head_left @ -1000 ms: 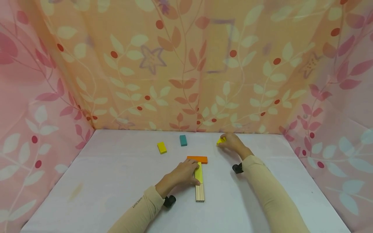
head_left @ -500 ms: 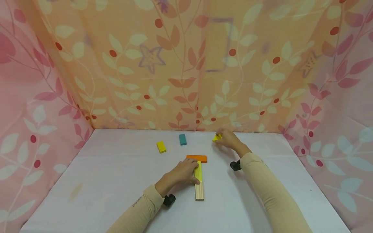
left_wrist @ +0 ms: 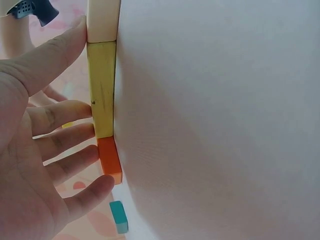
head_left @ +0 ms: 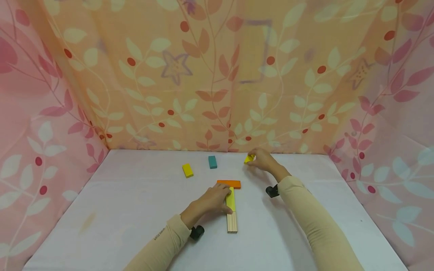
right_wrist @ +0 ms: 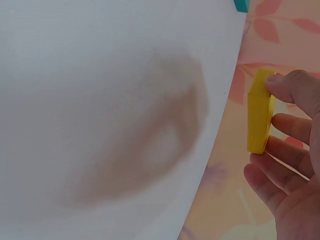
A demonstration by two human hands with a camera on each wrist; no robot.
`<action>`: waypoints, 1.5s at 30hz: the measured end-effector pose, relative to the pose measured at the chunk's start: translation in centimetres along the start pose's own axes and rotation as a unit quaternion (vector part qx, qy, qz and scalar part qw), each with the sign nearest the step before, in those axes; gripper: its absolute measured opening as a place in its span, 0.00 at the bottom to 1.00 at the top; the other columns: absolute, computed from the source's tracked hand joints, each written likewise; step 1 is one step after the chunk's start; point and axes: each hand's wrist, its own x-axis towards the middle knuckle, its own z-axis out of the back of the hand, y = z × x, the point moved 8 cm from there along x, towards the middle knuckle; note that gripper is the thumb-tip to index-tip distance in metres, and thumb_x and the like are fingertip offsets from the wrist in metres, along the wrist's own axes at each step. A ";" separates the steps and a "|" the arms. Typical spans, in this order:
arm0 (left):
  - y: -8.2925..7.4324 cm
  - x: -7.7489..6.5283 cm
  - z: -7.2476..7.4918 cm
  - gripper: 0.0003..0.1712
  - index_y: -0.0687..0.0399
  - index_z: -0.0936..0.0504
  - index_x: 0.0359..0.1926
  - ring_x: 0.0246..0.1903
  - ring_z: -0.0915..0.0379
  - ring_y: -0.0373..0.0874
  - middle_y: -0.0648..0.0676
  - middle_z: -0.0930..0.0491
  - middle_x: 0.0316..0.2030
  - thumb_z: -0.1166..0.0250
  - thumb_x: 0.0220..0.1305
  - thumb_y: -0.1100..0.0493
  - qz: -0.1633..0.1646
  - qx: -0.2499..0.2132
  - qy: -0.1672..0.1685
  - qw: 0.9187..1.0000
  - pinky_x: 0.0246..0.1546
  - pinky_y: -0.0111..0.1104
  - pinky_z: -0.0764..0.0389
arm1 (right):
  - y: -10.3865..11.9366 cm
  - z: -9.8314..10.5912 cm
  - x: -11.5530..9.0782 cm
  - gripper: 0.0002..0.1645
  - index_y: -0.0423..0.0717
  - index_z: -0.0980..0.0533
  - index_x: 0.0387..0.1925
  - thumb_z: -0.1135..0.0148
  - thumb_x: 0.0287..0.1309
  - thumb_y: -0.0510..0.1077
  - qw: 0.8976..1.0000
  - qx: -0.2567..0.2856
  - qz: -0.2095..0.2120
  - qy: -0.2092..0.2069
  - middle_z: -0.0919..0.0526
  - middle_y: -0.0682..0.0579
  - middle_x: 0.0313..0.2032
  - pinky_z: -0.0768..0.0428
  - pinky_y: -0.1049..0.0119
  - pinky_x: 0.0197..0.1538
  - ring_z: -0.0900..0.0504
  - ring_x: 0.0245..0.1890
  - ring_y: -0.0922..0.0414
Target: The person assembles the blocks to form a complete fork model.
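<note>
**Left hand (head_left: 207,201) spread beside blocks, right hand (head_left: 266,162) pinching a faceted yellow block (right_wrist: 258,117)**

From the left, a beige fabric sleeve (head_left: 156,246), cut off at the bottom edge, bears lettering too small to read. Beyond it, a small yellow rectangular block (head_left: 188,170) lies alone on the white-covered table (head_left: 118,210). The left hand's fingers are parted, tips along the blocks beside it; how hard they press cannot be told. Farther back lies a teal rectangular block (head_left: 212,162), only a corner of it visible from the right wrist. An orange bar-shaped block (head_left: 234,184) lies crosswise, its left part covered by fingers. From it runs a yellow-green oblong block (head_left: 232,201), partly hidden, then a striped bare-wood block (head_left: 232,224). At right, thumb and fingertips grip the faceted yellow block, masking its full shape; it appears raised off the table.
</note>
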 end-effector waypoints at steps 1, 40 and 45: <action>0.0 0.0 0.0 0.41 0.53 0.24 0.61 0.64 0.37 0.48 0.53 0.29 0.65 0.26 0.49 0.38 0.002 -0.001 0.000 1.000 0.64 0.46 0.30 | 0.1 0.0 0.0 0.24 0.34 0.20 0.48 0.29 0.53 0.46 1.000 0.002 0.001 0.000 0.18 0.40 0.48 0.25 0.50 0.60 0.23 0.49 0.43; 0.1 0.4 -0.4 0.42 0.52 0.24 0.61 0.64 0.36 0.47 0.52 0.29 0.65 0.25 0.47 0.38 0.003 0.000 -0.002 1.000 0.64 0.46 0.30 | 4.2 -0.7 -0.2 0.23 0.38 0.19 0.49 0.28 0.53 0.44 0.998 0.029 0.047 0.031 0.21 0.42 0.55 0.23 0.51 0.60 0.25 0.56 0.44; 0.1 0.3 -0.3 0.42 0.52 0.24 0.60 0.65 0.36 0.48 0.53 0.29 0.65 0.26 0.48 0.38 -0.002 0.003 -0.002 1.000 0.64 0.46 0.30 | 4.3 -1.2 -0.3 0.23 0.38 0.19 0.50 0.28 0.53 0.45 0.997 0.031 0.054 0.038 0.20 0.43 0.53 0.23 0.52 0.60 0.25 0.55 0.46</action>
